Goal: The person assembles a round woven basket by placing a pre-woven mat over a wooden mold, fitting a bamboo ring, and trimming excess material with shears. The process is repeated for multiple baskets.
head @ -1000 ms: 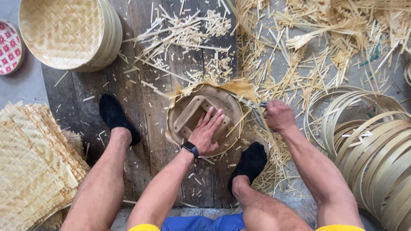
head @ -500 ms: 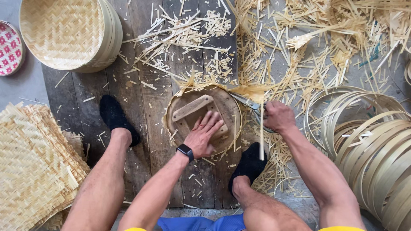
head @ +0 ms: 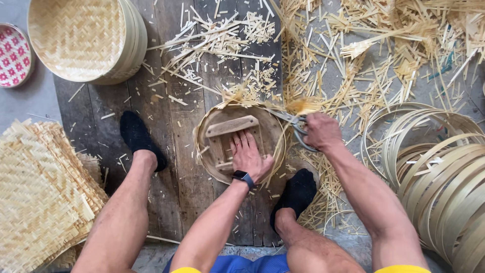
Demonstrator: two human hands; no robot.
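Round woven bamboo tray (head: 275, 151), fitted over a wooden form (head: 230, 132), lies on the dark plank floor (head: 172, 151) between your black-socked feet. Your left hand (head: 248, 155) lies flat on the form, grip open. Your right hand (head: 321, 131) is closed on metal scissors (head: 290, 121) at the tray's far rim. Pale bamboo offcuts (head: 323, 65) litter the floor beyond.

Pale straw, herringbone weave: basket (head: 81, 38) upper left of round tray (head: 240, 144). Red w/ white flower print: dish (head: 12, 55) far left. Black socks (head: 141, 139) beside tray. Dark grey-brown planks (head: 177, 167) under it.
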